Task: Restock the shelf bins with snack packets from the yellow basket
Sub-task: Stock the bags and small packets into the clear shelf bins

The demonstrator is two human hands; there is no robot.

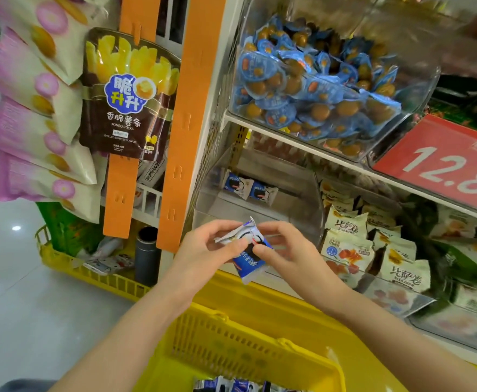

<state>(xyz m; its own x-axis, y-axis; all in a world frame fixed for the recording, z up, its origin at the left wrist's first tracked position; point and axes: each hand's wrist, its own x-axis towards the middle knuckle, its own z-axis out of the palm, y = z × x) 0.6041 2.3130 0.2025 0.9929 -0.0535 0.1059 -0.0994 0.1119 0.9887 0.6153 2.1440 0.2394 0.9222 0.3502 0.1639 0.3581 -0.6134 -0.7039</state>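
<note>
Both hands hold blue-and-white snack packets (247, 250) just in front of a clear shelf bin (260, 210). My left hand (206, 250) pinches the upper packet from the left, and my right hand (285, 250) pinches the lower packet from the right. Inside the bin, two matching packets (248, 186) lie at the back. Below my forearms stands the yellow basket (231, 343), where more blue-and-white packets (231, 386) show at the bottom edge.
A clear bin of blue egg snacks (316, 89) sits on the shelf above. White snack packs (373, 250) fill the bin to the right, under a red price sign (443, 162). Hanging snack bags (130, 91) and orange strips (178, 123) are at left, above another yellow basket (90, 273).
</note>
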